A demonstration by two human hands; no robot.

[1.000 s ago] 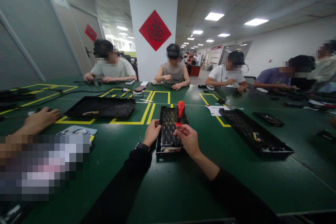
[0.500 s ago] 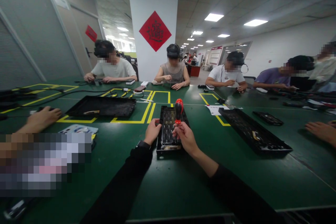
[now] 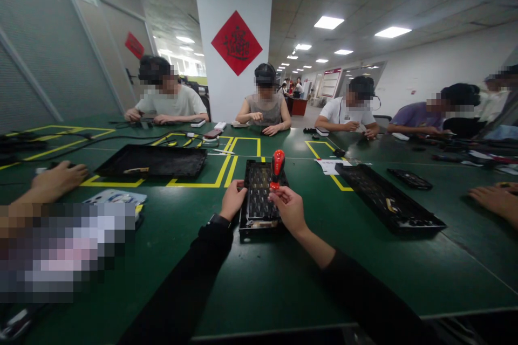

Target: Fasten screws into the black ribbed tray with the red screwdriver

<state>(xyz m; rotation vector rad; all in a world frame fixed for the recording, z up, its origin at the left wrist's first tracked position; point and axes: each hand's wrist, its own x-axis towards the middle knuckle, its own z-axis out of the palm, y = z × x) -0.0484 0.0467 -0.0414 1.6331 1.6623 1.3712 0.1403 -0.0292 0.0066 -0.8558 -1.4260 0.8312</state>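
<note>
A screwdriver (image 3: 277,167) with a bulbous red and black handle stands nearly upright over a black plastic tray (image 3: 263,233). My right hand (image 3: 291,209) pinches it just below the handle; the fingers hide its tip. The tray lies lengthwise before me on the green table, with rows of small shapes inside and a pale strip near its close end. Along its left side, my left hand (image 3: 232,199) grips the rim, thumb on top and fingers mostly hidden.
A wide black tray (image 3: 154,161) lies left and a long black tray (image 3: 388,197) right, each holding a pale piece. A smaller black part (image 3: 409,178) is further right. Co-workers sit opposite; other people's hands rest at both sides. Cables (image 3: 105,139) run across the back left.
The screwdriver handle has turned, with more red now facing me. My right fingers have shifted slightly around it. The whole view has moved a little; my left hand keeps its hold.
</note>
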